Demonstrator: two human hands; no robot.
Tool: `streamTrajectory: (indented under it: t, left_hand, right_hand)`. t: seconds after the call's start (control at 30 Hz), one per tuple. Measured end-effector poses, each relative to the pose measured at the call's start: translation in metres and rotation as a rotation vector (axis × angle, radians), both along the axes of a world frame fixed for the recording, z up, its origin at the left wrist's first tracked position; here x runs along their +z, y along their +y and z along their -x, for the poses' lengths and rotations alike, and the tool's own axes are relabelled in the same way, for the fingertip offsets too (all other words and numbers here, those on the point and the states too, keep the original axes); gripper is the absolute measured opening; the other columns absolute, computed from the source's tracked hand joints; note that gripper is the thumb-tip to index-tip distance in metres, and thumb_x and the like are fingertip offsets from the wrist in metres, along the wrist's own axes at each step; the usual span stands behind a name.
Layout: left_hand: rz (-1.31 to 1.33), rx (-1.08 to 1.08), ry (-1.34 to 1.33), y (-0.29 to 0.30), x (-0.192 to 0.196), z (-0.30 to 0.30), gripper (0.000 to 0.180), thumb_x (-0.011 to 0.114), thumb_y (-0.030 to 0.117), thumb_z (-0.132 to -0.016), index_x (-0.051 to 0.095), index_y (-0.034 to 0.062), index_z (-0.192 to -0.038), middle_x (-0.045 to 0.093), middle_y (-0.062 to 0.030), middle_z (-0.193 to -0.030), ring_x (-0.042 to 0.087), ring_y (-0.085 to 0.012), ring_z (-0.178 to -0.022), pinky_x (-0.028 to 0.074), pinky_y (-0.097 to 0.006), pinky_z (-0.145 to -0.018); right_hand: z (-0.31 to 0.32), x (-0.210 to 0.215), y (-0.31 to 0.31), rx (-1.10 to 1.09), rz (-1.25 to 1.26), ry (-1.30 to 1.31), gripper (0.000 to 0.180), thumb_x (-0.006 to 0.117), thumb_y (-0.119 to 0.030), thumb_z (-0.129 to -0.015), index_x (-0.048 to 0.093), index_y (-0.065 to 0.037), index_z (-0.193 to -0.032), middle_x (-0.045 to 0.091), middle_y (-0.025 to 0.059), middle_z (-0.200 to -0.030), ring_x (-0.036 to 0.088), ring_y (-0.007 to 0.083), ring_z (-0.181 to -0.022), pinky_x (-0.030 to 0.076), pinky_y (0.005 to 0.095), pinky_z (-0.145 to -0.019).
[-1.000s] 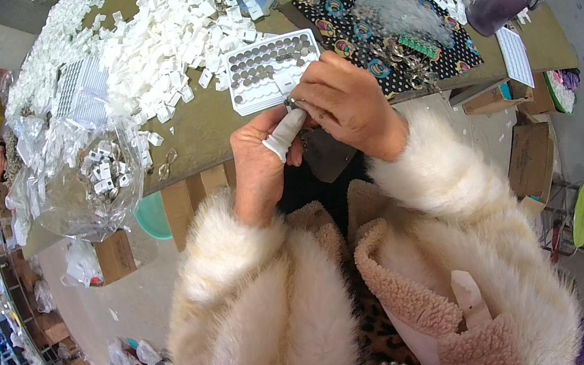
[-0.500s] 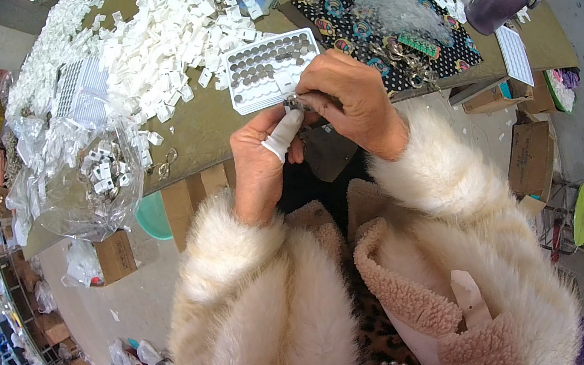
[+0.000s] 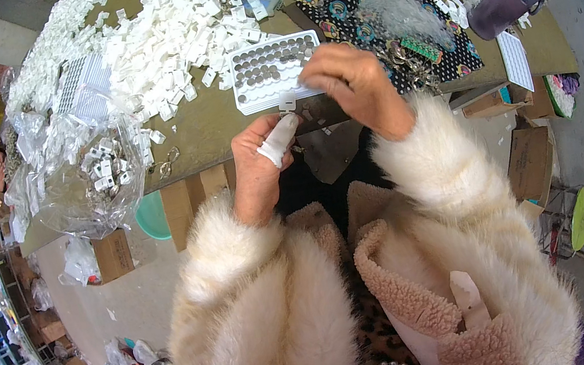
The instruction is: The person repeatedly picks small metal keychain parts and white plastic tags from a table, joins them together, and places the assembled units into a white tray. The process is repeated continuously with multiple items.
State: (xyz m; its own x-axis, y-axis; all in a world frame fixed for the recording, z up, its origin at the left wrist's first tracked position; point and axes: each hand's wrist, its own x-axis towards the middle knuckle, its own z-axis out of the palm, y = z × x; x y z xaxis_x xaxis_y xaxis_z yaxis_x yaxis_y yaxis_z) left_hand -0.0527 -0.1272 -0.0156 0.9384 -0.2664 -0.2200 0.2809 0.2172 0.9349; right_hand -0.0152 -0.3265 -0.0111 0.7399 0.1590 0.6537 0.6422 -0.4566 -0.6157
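The olive-green worktop spans the upper part of the frame, bearing a large pile of white pieces left of top centre and a dark patterned cloth right of it. Two forearms in cream furry sleeves rise from the lower edge and converge toward upper centre, the right one reaching higher. The right hand is bent at the wrist, back uppermost, with its curled fingers directed left and its thumb beneath, by the lower right corner of the tray; the fingertips sit close together, and whether this grip has hold of anything cannot be determined. The left hand stands at centre, lower than the right and apart from it, wrist near upright, fingers folded inward. The white tray, just above the left hand, carries rows of grey discs. A white cover encloses the left thumb, which points to the upper right. The left grip is closed to a narrow pinch on a small white piece, which projects above the thumb tip, in front of the tray's lower edge.
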Motion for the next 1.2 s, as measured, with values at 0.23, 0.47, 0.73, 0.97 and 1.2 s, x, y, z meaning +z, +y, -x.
streamTrajectory:
  t: [0.23, 0.47, 0.73, 0.97, 1.2]
  left_hand:
    - [0.017, 0.015, -0.008, 0.001, 0.004, -0.001, 0.020, 0.063, 0.013, -0.100, 0.069, -0.0039, -0.109, 0.051, 0.0052, -0.067, 0.036, -0.0012, -0.052, 0.027, -0.019, -0.048]
    - [0.110, -0.010, -0.017, 0.001, 0.004, -0.004, 0.028, 0.066, 0.017, -0.099, 0.066, -0.0032, -0.118, 0.058, 0.0046, -0.076, 0.042, -0.0017, -0.058, 0.032, -0.020, -0.051]
    - [0.087, -0.068, -0.027, -0.002, 0.001, -0.005, 0.029, 0.065, 0.015, -0.099, 0.065, -0.0049, -0.120, 0.063, 0.0012, -0.081, 0.045, -0.0024, -0.060, 0.034, -0.020, -0.053]
    - [-0.017, -0.038, -0.071, -0.004, 0.004, -0.001, 0.024, 0.066, 0.010, -0.098, 0.067, -0.0033, -0.119, 0.061, 0.0050, -0.079, 0.047, -0.0008, -0.062, 0.034, -0.018, -0.053]
    - [-0.195, 0.061, -0.233, -0.006, 0.000, -0.001, 0.017, 0.070, 0.003, -0.094, 0.072, -0.0040, -0.110, 0.060, 0.0095, -0.078, 0.046, 0.0017, -0.066, 0.034, -0.016, -0.056]
  right_hand:
    - [-0.023, -0.009, -0.001, -0.213, 0.388, -0.182, 0.012, 0.067, -0.005, -0.076, 0.070, -0.010, -0.087, 0.061, 0.0055, -0.085, 0.063, 0.0257, -0.084, 0.052, 0.0387, -0.068]
    - [-0.021, 0.000, -0.003, -0.147, 0.327, -0.204, 0.014, 0.069, -0.002, -0.075, 0.065, -0.007, -0.087, 0.060, 0.0074, -0.084, 0.063, 0.0287, -0.083, 0.051, 0.0389, -0.067]
    - [0.008, 0.005, 0.014, 0.045, 0.094, -0.055, 0.014, 0.072, -0.006, -0.078, 0.065, -0.007, -0.089, 0.062, 0.0082, -0.084, 0.063, 0.0303, -0.081, 0.050, 0.0390, -0.066]
    - [0.008, 0.001, 0.007, 0.156, 0.053, 0.037, 0.018, 0.073, 0.004, -0.075, 0.067, -0.001, -0.091, 0.063, 0.0099, -0.085, 0.062, 0.0295, -0.079, 0.050, 0.0354, -0.069]
    - [0.019, -0.003, 0.009, 0.182, 0.022, 0.095, 0.016, 0.069, 0.003, -0.081, 0.070, -0.002, -0.096, 0.065, 0.0109, -0.087, 0.064, 0.0289, -0.082, 0.051, 0.0351, -0.071]
